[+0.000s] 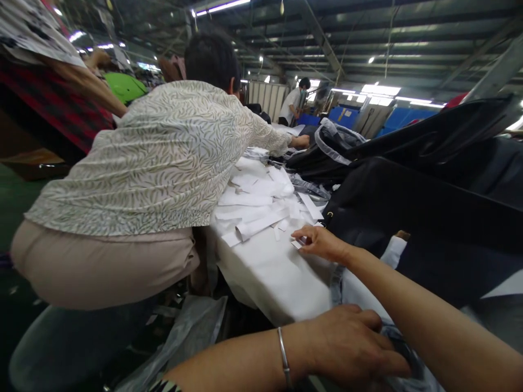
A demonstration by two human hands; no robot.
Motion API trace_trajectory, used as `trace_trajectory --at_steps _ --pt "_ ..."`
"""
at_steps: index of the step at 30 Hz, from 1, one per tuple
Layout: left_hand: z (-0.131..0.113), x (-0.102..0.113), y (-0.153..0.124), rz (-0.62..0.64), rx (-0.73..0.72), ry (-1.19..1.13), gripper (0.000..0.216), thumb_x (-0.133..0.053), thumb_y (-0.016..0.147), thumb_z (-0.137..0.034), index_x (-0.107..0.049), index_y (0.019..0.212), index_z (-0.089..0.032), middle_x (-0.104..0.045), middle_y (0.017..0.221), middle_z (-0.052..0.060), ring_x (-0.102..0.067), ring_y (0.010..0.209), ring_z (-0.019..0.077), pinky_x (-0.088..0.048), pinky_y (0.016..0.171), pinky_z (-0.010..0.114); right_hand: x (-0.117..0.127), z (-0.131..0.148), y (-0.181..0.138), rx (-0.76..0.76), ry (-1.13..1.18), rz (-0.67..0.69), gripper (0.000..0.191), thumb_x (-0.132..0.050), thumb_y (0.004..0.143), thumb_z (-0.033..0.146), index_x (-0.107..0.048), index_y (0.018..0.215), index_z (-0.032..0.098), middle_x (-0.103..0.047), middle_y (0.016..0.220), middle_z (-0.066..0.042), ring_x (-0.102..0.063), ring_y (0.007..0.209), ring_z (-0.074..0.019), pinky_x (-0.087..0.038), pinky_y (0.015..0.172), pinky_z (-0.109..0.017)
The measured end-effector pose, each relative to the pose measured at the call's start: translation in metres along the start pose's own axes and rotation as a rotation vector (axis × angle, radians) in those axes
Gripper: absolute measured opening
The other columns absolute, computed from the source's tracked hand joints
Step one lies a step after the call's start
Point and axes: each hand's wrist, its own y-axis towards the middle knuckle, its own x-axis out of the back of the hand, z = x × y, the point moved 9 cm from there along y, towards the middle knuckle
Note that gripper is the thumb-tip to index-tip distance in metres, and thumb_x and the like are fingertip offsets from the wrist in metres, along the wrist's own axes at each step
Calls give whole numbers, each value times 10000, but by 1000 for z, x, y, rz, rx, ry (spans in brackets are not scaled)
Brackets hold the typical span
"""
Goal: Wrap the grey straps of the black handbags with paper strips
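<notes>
Right hand [322,243] apparently pinches a paper slip [299,242]: light, flimsy, best taken by its edge. Left hand [351,348] rests curled on pale cloth [359,291]; grip unclear.

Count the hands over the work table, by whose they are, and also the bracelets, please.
Own hands: 2, left hand and right hand
Co-worker's hand: 1
Bracelet: 1
Total: 4

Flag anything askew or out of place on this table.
The white cut strips lie in a loose heap, crossing at all angles, not stacked, on the white sheet. The right hand touches a small piece at the heap's edge; the left hand rests on grey-blue cloth.
</notes>
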Motion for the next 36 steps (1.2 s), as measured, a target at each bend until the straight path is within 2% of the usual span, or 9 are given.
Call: trace_trajectory --at_steps 8,12,14,16,18,21,23,28,36 --pt "-6 19 -4 8 3 38 234 -465 942 -363 -627 931 -194 -672 932 6 -508 792 189 -425 646 333 21 9 8 -3 202 -55 307 -665 718 380 -717 913 147 -605 699 -4 -498 558 -97 -444 539 -226" --pt "-3 19 -2 -59 -20 75 223 -462 948 -303 -650 987 -189 -667 1067 6 -551 887 196 -421 716 343 40 16 5 102 36 -191 324 -548 844 404 -650 669 150 -573 621 -2 -518 524 -98 -455 523 -218" --pt "4 18 1 -136 -19 10 220 -528 919 -349 -660 1004 -195 -678 1083 4 -577 912 201 -412 747 341 51 25 0 212 -133 -299 298 -519 884 344 -672 710 157 -637 690 -22 -584 598 -117 -486 585 -223" --pt "19 29 0 -295 47 -133 303 -580 873 -470 -674 908 -184 -714 904 21 -601 801 184 -404 722 330 59 39 -9 338 -313 -418 242 -497 912 262 -709 854 161 -694 807 -47 -646 727 -142 -518 690 -240" --pt "45 52 -16 -541 257 -337 436 -567 845 -580 -648 736 -166 -680 695 35 -578 672 157 -400 694 317 61 59 -22 459 -488 -517 229 -487 919 188 -707 970 153 -716 907 -71 -672 834 -161 -531 778 -261" --pt "74 77 -70 -898 708 -714 538 -451 907 -596 -603 654 -146 -626 628 51 -540 622 135 -403 656 286 50 100 -56 622 -689 -612 226 -502 908 130 -688 1037 131 -722 965 -90 -683 888 -180 -543 824 -278" --pt "70 84 -101 -1047 853 -926 543 -391 935 -592 -613 740 -136 -626 657 54 -542 629 132 -393 610 261 36 131 -84 707 -770 -638 213 -515 903 118 -679 1039 116 -722 962 -100 -686 882 -188 -550 818 -284" --pt "50 100 -123 -1180 802 -1043 386 -518 918 -505 -576 825 -136 -628 725 37 -536 662 111 -383 595 227 20 172 -131 744 -759 -615 201 -511 907 115 -658 1045 112 -717 953 -103 -683 867 -178 -560 793 -274" --pt "65 117 -87 -1177 624 -1024 198 -623 879 -339 -585 869 -145 -605 706 1 -535 666 97 -392 617 208 57 155 -125 481 -230 -503 223 -475 903 119 -687 958 163 -689 833 -47 -647 734 -122 -536 706 -230"
